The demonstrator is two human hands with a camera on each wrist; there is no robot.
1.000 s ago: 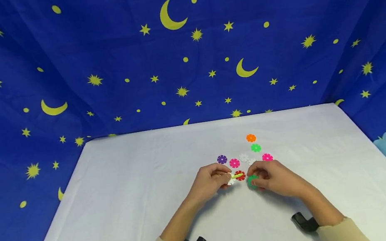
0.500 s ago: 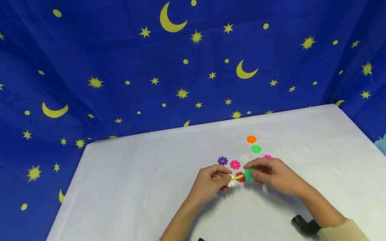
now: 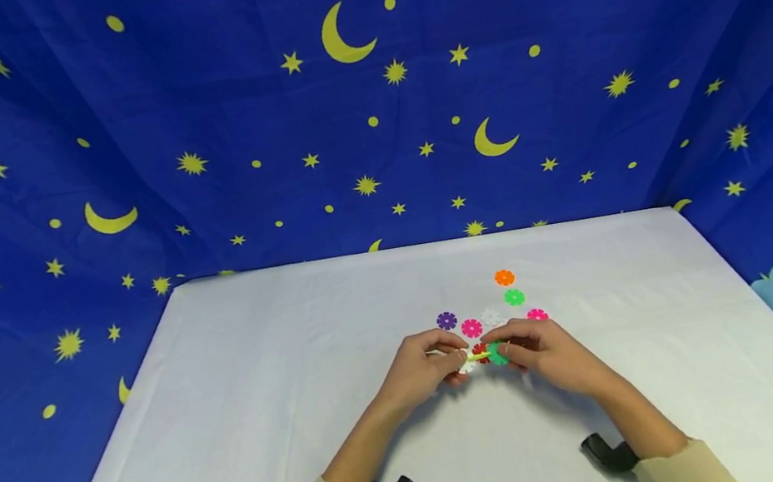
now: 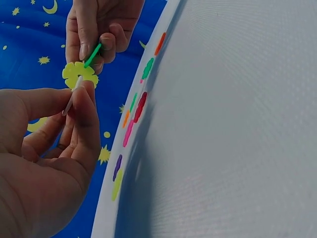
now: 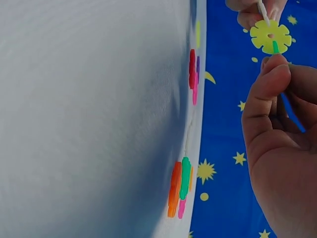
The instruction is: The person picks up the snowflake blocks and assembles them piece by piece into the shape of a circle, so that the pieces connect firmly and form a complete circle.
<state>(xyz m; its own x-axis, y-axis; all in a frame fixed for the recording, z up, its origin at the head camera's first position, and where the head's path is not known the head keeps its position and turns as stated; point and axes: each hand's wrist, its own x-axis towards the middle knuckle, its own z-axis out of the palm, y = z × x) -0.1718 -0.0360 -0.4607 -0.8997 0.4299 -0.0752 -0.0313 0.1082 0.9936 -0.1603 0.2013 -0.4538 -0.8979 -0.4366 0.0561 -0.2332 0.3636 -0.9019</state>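
Note:
My left hand [image 3: 418, 369] pinches a white notched plastic disc [image 3: 464, 366] between thumb and fingers. Slotted crosswise onto its edge is a yellow flower-shaped disc [image 4: 71, 74], which looks edge-on in the head view. My right hand [image 3: 554, 351] pinches a green notched disc [image 3: 498, 354] by its edge. In both wrist views this green disc [image 5: 276, 47] meets the yellow disc's rim at right angles; how deep it sits in a notch I cannot tell. Both hands hold the pieces above the table, and fingertips hide parts of the white and green discs.
Loose discs lie flat on the white-covered table [image 3: 286, 375] beyond the hands: purple [image 3: 446, 321], pink [image 3: 472, 328], red [image 3: 479, 350], white [image 3: 491, 315], light green [image 3: 514, 297], orange [image 3: 504, 278] and another pink [image 3: 537, 314]. A blue star-patterned curtain [image 3: 259, 109] encloses the back and sides.
My right hand has moved slightly left and brought the green disc from apart up against the yellow disc. My left hand stays nearly still with the white and yellow discs.

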